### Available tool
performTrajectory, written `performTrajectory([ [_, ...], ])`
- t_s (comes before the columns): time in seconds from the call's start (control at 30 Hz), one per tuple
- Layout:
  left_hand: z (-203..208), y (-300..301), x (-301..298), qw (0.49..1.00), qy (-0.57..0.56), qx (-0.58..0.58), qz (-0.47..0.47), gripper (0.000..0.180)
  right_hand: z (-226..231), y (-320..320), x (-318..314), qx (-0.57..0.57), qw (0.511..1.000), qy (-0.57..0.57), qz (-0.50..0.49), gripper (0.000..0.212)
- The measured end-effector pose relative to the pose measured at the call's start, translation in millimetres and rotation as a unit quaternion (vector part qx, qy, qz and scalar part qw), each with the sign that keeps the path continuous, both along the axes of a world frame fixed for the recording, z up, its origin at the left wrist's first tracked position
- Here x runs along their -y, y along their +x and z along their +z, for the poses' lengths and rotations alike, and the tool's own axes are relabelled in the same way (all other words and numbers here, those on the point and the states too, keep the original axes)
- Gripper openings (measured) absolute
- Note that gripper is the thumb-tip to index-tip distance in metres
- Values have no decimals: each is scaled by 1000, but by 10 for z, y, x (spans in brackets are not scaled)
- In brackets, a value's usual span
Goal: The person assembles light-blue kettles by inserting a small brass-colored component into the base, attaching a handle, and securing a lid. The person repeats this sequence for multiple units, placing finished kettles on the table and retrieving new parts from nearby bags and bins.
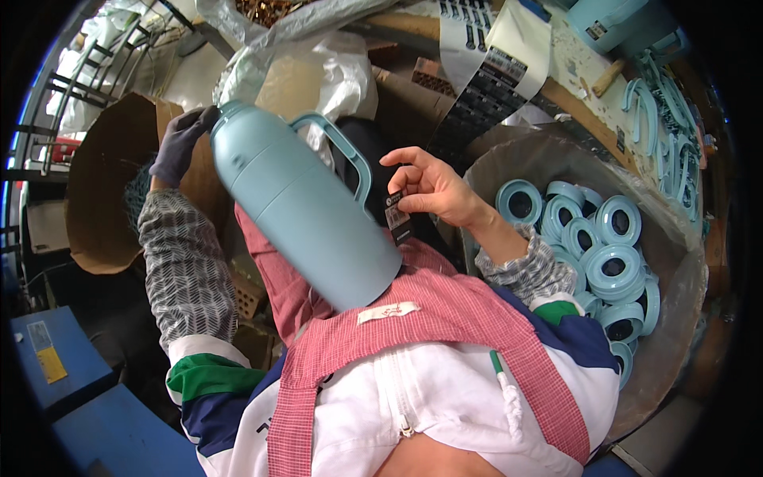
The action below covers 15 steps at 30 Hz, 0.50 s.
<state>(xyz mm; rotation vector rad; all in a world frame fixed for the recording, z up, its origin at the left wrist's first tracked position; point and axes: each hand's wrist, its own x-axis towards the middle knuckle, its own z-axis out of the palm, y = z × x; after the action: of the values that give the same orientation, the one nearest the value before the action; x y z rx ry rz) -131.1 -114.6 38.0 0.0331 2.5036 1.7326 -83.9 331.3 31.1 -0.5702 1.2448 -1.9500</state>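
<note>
Currently, the largest item beside the person is a plastic-lined bin (675, 326) on the right, holding a heap of light-blue rings (616, 290).

The light-blue jug (302, 199) is located between the 2 hands. Its long axis runs obliquely: the neck end points up and to the left, away from the body; the base points down and to the right, over the red checked apron (445, 298). Contact at the base cannot be confirmed. The handle (350, 151) projects from the jug's right side, toward the right hand (441, 187).

The left hand (181, 143), gloved in grey, grips the neck end; its fingertips are partly hidden. The right hand, bare, pinches a small black label (397, 219) between thumb and finger, with the other fingers loosely bent. From the right hand, the jug lies to the left; this hand is nearer to the handle and lower body than the left hand is.

The label is the smallest part. It sits just beside the jug's lower right side, below the handle; whether the 2 touch cannot be told. Its long axis stands steeper than the jug's, lower end toward the base.
</note>
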Motion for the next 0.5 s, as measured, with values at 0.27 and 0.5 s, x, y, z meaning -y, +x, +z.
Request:
performTrajectory([
  [0.27, -508, 442, -280, 981, 28, -57, 184, 34, -142, 375, 313, -66, 990, 114, 41, 57],
  [0.5, -597, 539, -315, 972, 20, -116, 204, 34, 236, 507, 477, -182, 961, 191, 82, 56],
])
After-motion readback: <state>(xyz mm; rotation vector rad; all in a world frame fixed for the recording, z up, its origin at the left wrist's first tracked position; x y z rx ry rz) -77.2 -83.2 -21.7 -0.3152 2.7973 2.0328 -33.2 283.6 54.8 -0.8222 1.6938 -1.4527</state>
